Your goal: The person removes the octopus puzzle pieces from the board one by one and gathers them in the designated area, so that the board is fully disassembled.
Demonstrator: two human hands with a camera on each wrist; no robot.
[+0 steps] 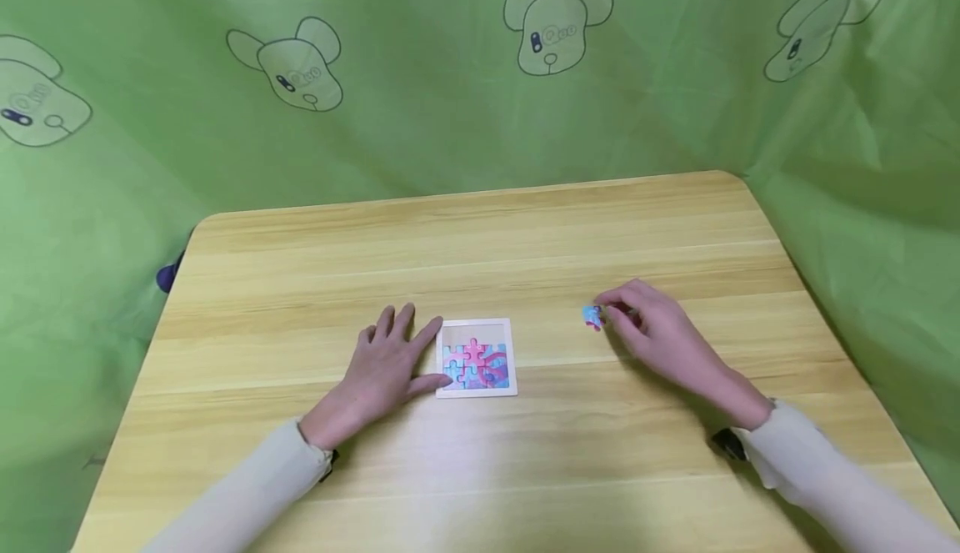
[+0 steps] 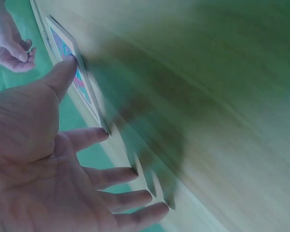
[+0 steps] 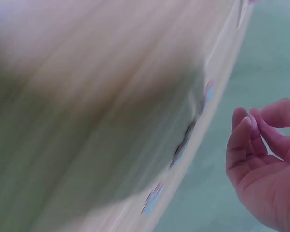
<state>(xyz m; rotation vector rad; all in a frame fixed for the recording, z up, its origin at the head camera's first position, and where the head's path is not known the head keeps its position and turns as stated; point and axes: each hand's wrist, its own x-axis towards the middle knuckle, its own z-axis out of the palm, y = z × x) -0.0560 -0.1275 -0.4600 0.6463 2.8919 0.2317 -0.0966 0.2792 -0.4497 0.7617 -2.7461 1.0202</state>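
Note:
A small square puzzle tray (image 1: 477, 322) with a pale rim lies on the table, its lower part filled with interlocked pink, blue and purple jigsaw pieces (image 1: 476, 365). My left hand (image 1: 386, 365) is spread at the tray's left side. Its thumb lies over the lower-left rim and its index fingertip is at the upper-left corner. To the right, a loose blue and pink jigsaw piece (image 1: 591, 317) is beside the fingertips of my right hand (image 1: 660, 332). Those fingers are bent, tips close to the thumb; whether they pinch a piece is unclear. Several loose pieces (image 3: 152, 198) lie on the table in the right wrist view.
The wooden table (image 1: 300, 286) has rounded far corners. A green curtain (image 1: 420, 103) with printed animal heads hangs around its far side and both sides. Something dark purple (image 1: 167, 276) pokes out past the table's left edge.

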